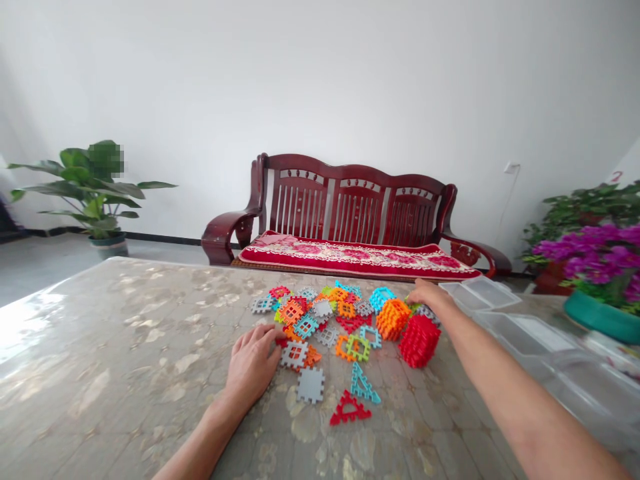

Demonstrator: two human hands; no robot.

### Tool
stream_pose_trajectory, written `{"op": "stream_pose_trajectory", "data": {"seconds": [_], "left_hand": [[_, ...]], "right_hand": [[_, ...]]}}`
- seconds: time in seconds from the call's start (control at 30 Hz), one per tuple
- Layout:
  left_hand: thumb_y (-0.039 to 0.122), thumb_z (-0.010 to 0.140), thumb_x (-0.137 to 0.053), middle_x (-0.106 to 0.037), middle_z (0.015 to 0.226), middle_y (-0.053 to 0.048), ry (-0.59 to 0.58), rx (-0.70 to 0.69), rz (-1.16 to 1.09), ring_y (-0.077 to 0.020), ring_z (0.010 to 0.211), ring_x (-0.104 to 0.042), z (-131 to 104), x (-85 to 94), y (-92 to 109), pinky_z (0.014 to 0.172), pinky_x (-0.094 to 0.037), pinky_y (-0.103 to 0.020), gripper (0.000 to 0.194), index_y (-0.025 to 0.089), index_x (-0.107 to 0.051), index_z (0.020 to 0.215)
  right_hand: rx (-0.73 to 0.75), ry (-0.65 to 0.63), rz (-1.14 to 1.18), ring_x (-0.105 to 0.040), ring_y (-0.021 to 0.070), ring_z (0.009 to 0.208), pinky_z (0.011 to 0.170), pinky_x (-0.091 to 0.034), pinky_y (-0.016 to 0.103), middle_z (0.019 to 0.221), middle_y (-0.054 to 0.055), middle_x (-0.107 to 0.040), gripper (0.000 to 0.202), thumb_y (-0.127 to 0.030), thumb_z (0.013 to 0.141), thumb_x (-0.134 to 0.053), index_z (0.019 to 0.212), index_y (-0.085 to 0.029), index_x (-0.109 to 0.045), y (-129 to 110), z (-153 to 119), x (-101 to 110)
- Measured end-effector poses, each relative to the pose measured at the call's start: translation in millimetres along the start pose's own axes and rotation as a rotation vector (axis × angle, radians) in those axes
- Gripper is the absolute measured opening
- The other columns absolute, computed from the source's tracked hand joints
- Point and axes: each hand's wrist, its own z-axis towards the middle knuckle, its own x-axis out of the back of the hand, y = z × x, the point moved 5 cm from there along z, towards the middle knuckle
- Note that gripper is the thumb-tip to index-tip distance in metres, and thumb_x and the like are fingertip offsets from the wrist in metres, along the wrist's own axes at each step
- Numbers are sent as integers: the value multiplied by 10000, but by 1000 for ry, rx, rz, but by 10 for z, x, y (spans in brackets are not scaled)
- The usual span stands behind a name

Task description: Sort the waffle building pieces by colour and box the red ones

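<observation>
My left hand (254, 357) rests on the table at the left edge of a loose pile of plastic interlocking tiles, fingers apart, thumb and forefinger beside a red tile (283, 342). Near it lie a grey window tile (294, 355) and a solid grey square tile (311, 385). My right hand (431, 295) reaches behind the stacked tiles, its fingers bent down by a green piece (414, 308) and a grey stack (429, 313); the fingertips are partly hidden. In front of it stand a red stack (420, 341), an orange stack (393, 319) and a blue stack (383, 299).
A blue triangle (364, 385) and a red triangle (350, 409) lie nearest me. Clear plastic boxes (520, 333) stand at the right, by purple flowers (595, 250) in a teal planter (600, 317). A wooden bench (345, 207) is beyond the patterned table (150, 360).
</observation>
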Motion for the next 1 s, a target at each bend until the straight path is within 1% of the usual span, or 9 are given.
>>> {"op": "stream_pose_trajectory", "data": {"seconds": [0.13, 0.23, 0.33, 0.43, 0.53, 0.67, 0.8, 0.9, 1.0], "left_hand": [[225, 838, -499, -612, 1264, 16, 16, -3, -3, -216, 1194, -529, 4, 0, -6, 1015, -362, -409, 280, 326, -678, 1028], [229, 835, -504, -615, 1258, 18, 25, -7, -4, -215, 1184, -534, 9, 3, -5, 1013, -363, -406, 275, 330, -679, 1021], [232, 834, -506, -616, 1256, 13, 23, -5, 1, -217, 1185, -532, 10, 7, -1, 1012, -359, -404, 277, 327, -679, 1027], [228, 836, -503, -616, 1258, 10, 13, 1, 4, -215, 1189, -527, 8, 13, 5, 1011, -358, -399, 282, 325, -678, 1035], [223, 831, -508, -612, 1262, 10, 5, 3, -1, -217, 1195, -523, 3, 21, 15, 1009, -360, -400, 284, 324, -680, 1033], [211, 821, -515, -621, 1243, 4, 17, 4, -5, -219, 1181, -530, -1, 26, 19, 1014, -355, -402, 285, 317, -686, 1023], [208, 826, -496, -623, 1241, 12, 25, -8, -22, -208, 1192, -524, 2, 0, 6, 1020, -345, -393, 294, 321, -685, 1022], [215, 820, -501, -626, 1236, 18, 31, -15, -25, -207, 1189, -525, 5, -15, -7, 1024, -341, -395, 293, 325, -683, 1023], [221, 820, -500, -629, 1226, 19, 43, -16, -31, -207, 1178, -533, 5, -12, -11, 1018, -348, -396, 287, 328, -681, 1015]], "right_hand": [[13, -7, -1, -624, 320, 1069, 811, -487, 355, 1198, 183, -639, 636, -269, 552, -749, 1162, -136, -626, -2, -61, 52], [24, 20, 2, -590, 332, 1123, 840, -472, 380, 1242, 181, -616, 625, -348, 637, -705, 1217, -147, -594, -18, -125, 175], [109, 185, 57, -575, 321, 1142, 850, -459, 386, 1253, 141, -619, 565, -381, 721, -634, 1249, -190, -568, -156, -330, 386], [345, 330, 217, -639, 237, 1008, 786, -465, 306, 1100, 52, -699, 412, -350, 774, -574, 1170, -242, -615, -429, -761, 500], [621, 224, 247, -658, 186, 899, 768, -463, 269, 1011, 2, -720, 331, -313, 775, -557, 1089, -277, -658, -716, -1274, 317], [802, 37, 74, -592, 243, 1090, 922, -431, 331, 1189, 51, -664, 510, -206, 699, -569, 1205, -246, -625, -884, -1717, -158], [876, -81, 10, -514, 265, 1200, 996, -389, 375, 1360, 82, -550, 739, -150, 664, -538, 1396, -218, -458, -898, -1816, -503], [897, -94, -19, -484, 268, 1232, 1028, -360, 394, 1395, 94, -513, 778, -122, 659, -516, 1426, -210, -418, -911, -1814, -608], [884, -77, -41, -480, 274, 1230, 1029, -356, 402, 1368, 123, -529, 744, -114, 661, -507, 1401, -175, -452, -936, -1816, -643]]}}
